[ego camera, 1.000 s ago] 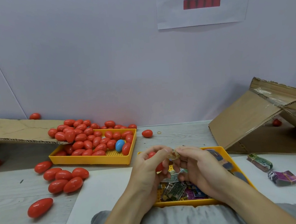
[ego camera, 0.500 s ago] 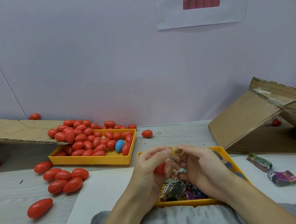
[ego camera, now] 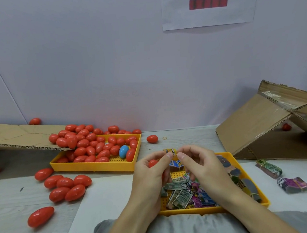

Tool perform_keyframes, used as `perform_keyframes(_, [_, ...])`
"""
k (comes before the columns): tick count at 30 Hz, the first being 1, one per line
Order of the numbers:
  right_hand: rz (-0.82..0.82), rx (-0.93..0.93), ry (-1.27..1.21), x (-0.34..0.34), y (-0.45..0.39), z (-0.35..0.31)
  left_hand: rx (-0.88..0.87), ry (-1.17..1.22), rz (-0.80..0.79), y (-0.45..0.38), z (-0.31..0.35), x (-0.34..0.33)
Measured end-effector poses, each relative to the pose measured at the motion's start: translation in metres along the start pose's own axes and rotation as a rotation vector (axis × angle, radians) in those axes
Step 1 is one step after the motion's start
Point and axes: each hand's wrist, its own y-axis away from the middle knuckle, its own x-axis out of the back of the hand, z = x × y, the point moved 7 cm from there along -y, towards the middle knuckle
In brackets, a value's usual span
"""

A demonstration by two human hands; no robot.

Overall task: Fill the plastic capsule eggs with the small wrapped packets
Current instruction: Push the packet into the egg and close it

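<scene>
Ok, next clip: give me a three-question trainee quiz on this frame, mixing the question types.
1. True or false: the blue egg lies in the yellow tray nearest the person.
2. Multiple choice: the small yellow packet is pinched by A) the left hand only, B) the right hand only, C) fingertips of both hands.
3. Short answer: what does the near yellow tray hold?

Key
1. False: it lies among red eggs in the far yellow tray.
2. C. The left hand also holds a red egg piece.
3. Loose small wrapped packets.
</scene>
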Motion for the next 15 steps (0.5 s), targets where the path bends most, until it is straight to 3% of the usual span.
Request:
perform_keyframes(10, [0.062, -0.006, -0.057, 0.005, -0.002, 0.0, -0.069, -0.198, -0.112, 0.005, 0.002, -0.01])
perform_keyframes(15, [0.035, -0.223, -0.172, 0.004, -0.003, 0.023, -0.101, -0.265, -0.107, 0.006, 0.004, -0.011])
